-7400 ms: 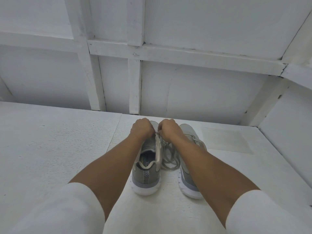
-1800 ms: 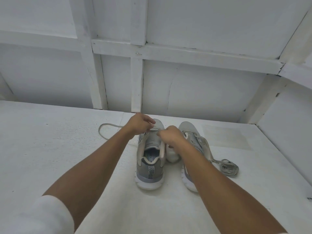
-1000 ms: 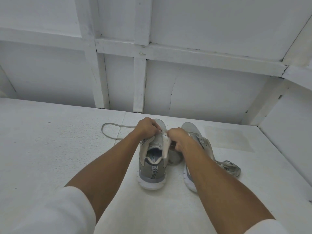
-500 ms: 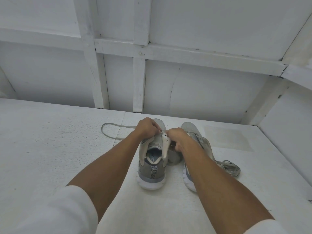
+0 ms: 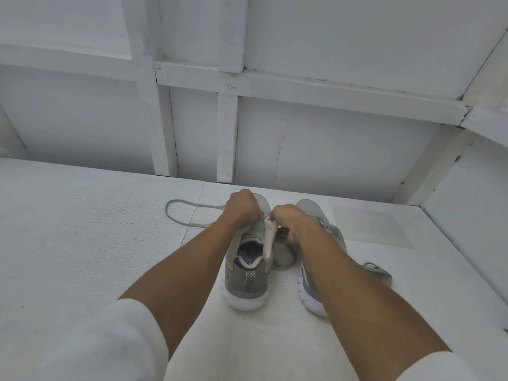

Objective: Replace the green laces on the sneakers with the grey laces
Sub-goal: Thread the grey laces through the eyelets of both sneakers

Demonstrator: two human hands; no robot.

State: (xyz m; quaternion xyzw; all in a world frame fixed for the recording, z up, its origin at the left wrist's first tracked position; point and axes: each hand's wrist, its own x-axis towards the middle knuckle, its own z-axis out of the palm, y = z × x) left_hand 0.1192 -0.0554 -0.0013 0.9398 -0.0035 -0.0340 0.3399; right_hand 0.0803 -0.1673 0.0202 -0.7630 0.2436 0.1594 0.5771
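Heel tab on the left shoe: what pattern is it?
The heel tab has black-and-white zigzag stripes; the head view shows it best.

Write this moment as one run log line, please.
left hand: holds lace at left sneaker | right hand: pinches its eyelet flap | right sneaker: not held | lace bundle: beside it

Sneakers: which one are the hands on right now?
The left sneaker, its opening in plain view: the left hand and right hand both grip its lacing area. The right sneaker sits beside it, half hidden behind the right forearm.
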